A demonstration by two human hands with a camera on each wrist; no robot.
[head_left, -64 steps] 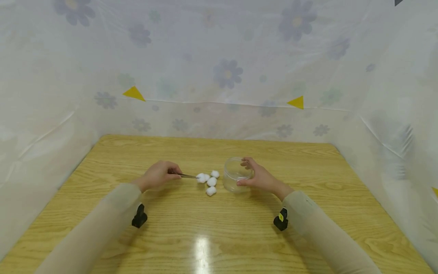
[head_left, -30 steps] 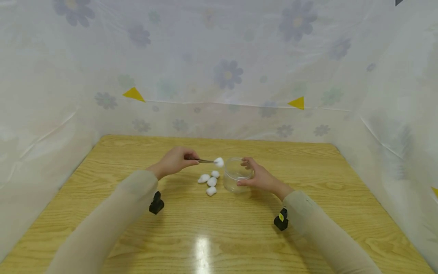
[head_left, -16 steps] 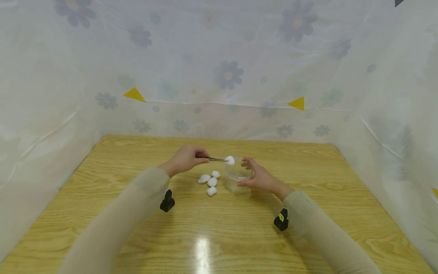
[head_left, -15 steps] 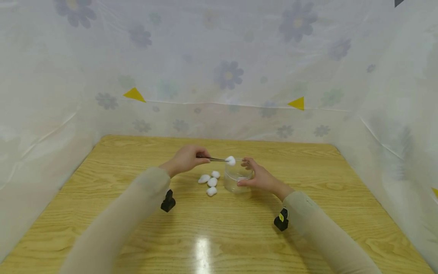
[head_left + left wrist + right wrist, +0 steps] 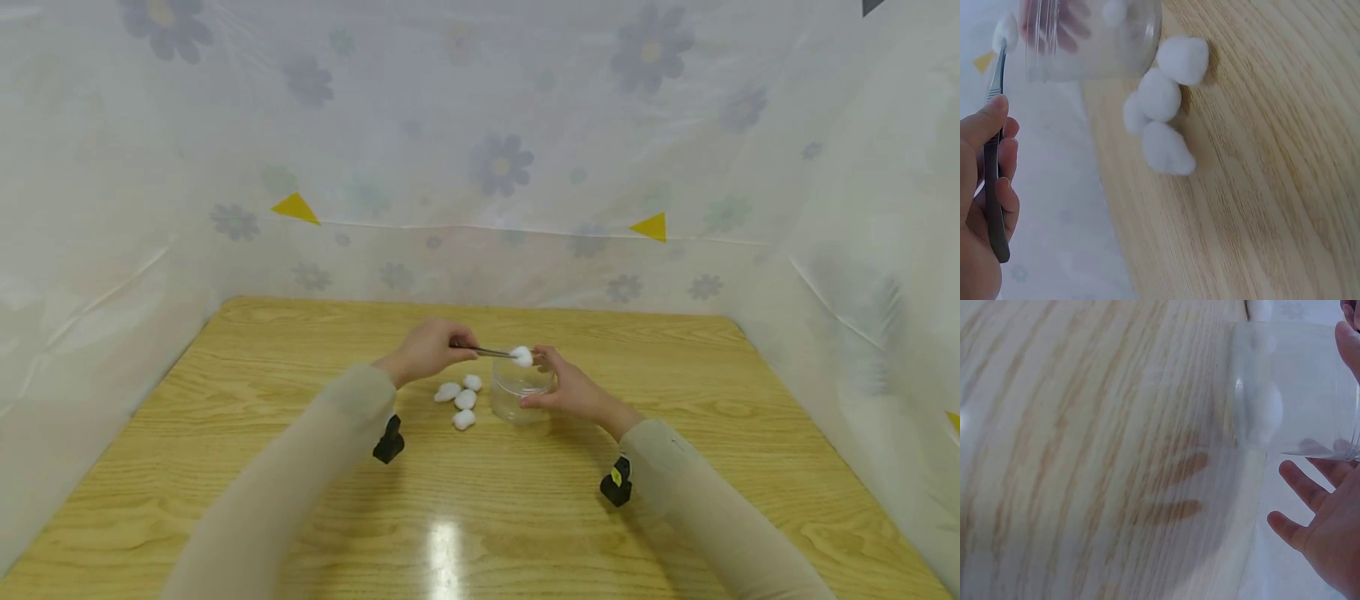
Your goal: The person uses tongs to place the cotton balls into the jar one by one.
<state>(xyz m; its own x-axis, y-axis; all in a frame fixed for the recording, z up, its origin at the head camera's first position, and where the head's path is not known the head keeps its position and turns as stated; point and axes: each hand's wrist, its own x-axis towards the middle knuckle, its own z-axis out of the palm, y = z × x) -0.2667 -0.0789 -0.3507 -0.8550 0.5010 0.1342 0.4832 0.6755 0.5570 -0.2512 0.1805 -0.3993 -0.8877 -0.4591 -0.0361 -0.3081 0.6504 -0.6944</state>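
Observation:
My left hand (image 5: 427, 352) pinches metal tweezers (image 5: 487, 352) whose tips clamp a white cotton ball (image 5: 522, 357) right over the mouth of a clear plastic jar (image 5: 517, 392). In the left wrist view the tweezers (image 5: 994, 156) run up from my fingers to the cotton ball (image 5: 1005, 31) beside the jar (image 5: 1091, 37). My right hand (image 5: 570, 385) curls around the jar's right side, thumb in front. The right wrist view shows the jar (image 5: 1297, 387) against my right hand's fingers (image 5: 1300, 487). Three cotton balls (image 5: 461, 398) lie on the table left of the jar.
The wooden table (image 5: 480, 500) is walled on three sides by translucent flowered plastic sheeting (image 5: 495, 167). Black wrist camera mounts (image 5: 390, 440) hang under both forearms. The loose cotton balls (image 5: 1163, 119) sit close to the jar's base.
My left hand lifted one cotton ball with the tweezers from the pile and carried it right, to above the jar's mouth. The right hand and jar stayed put.

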